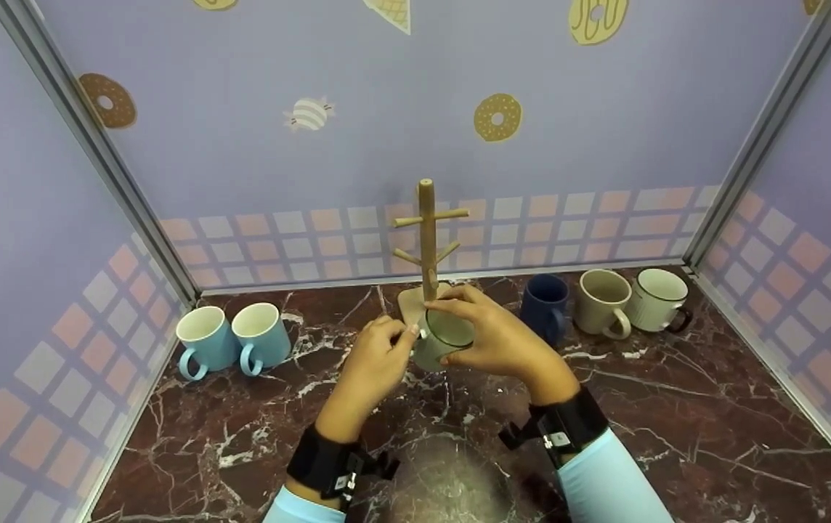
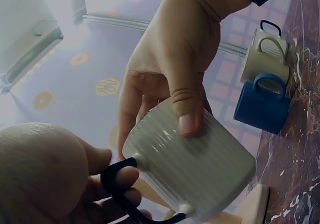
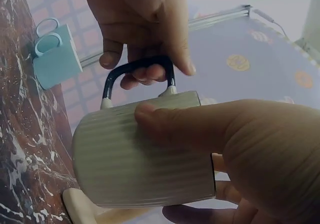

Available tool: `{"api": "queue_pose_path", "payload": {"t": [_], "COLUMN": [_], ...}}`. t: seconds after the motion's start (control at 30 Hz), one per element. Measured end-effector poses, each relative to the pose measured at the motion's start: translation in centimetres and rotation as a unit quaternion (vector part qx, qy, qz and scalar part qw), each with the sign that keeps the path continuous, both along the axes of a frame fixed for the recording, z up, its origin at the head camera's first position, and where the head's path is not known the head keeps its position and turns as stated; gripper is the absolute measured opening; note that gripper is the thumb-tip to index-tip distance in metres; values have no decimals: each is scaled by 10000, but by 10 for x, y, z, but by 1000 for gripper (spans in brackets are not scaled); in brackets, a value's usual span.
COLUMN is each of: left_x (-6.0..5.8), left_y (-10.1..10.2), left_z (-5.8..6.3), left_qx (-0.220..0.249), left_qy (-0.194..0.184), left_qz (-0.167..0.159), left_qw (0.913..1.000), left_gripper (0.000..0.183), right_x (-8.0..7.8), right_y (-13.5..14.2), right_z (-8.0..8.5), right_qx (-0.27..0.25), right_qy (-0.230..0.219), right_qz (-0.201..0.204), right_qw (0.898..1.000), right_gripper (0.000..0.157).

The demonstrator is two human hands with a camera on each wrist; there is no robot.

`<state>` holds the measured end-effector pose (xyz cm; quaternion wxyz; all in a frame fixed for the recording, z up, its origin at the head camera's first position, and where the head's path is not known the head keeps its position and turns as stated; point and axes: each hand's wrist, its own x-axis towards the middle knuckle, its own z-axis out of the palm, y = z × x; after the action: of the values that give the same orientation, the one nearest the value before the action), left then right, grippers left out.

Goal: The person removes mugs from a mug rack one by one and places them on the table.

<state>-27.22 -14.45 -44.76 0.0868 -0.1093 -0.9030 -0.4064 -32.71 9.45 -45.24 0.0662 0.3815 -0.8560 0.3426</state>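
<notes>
A pale green ribbed mug [image 1: 428,357] with a dark handle [image 3: 142,63] is held up in front of the wooden mug tree [image 1: 428,243]. My right hand [image 1: 506,338] grips its body, thumb on the ribbed side and fingers around the far side near the rim. On the handle side, my left hand [image 1: 375,356] has its fingers curled through the handle loop, with the thumb close to the handle's upper end. In the head view the mug's open top faces up. Part of the tree's base [image 1: 411,303] is hidden behind the mug and hands.
Two light blue mugs [image 1: 261,338] stand at the left. At the right are a dark blue mug [image 1: 545,309], a beige mug [image 1: 602,301] and a white mug [image 1: 659,299] with a dark handle. A patterned wall [image 1: 401,145] closes off the back of the marbled table [image 1: 241,450].
</notes>
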Motion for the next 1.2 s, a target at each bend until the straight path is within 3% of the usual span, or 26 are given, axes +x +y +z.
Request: {"api": "queue_pose_path", "payload": {"t": [0.13, 0.23, 0.43, 0.67, 0.77, 0.97, 1.07, 1.13, 1.2], "left_x": [-1, -2, -5, -8, -11, -20, -33, -49, -56], "left_y": [-4, -7, -14, -30, -39, -66, -87, -106, -120], "left_z": [-1, -2, -7, -13, -16, -25, -42, -65, -78], "left_qx": [206, 383, 509, 748, 945, 1338, 1601, 1733, 1848], "left_qy": [-821, -1082, -555, -420, -457, 8, 201, 387, 470], "left_qz": [-266, -252, 102, 751, 1243, 2228, 2558, 2721, 2813], "left_qw": [9961, 9931, 9971, 9935, 9867, 9656, 9532, 9457, 9405], "left_gripper": [34, 35, 34, 34, 34, 35, 35, 34, 34], "right_x": [1, 1, 4, 10, 11, 13, 14, 15, 16], "right_y": [-3, -6, -16, -21, -21, -26, -29, -31, -32], "right_z": [-1, -3, -8, -7, -7, -10, -13, -14, -15], "right_qx": [218, 318, 315, 314, 331, 517, 634, 677, 669], "right_qy": [182, 318, 374, 518, 657, 733, 738, 721, 721], "right_qz": [77, 121, -57, -535, -643, -592, -505, -425, -304], "right_qw": [9996, 9989, 9988, 9967, 9952, 9942, 9940, 9942, 9947], "right_gripper": [91, 89, 89, 88, 85, 79, 77, 75, 74]}}
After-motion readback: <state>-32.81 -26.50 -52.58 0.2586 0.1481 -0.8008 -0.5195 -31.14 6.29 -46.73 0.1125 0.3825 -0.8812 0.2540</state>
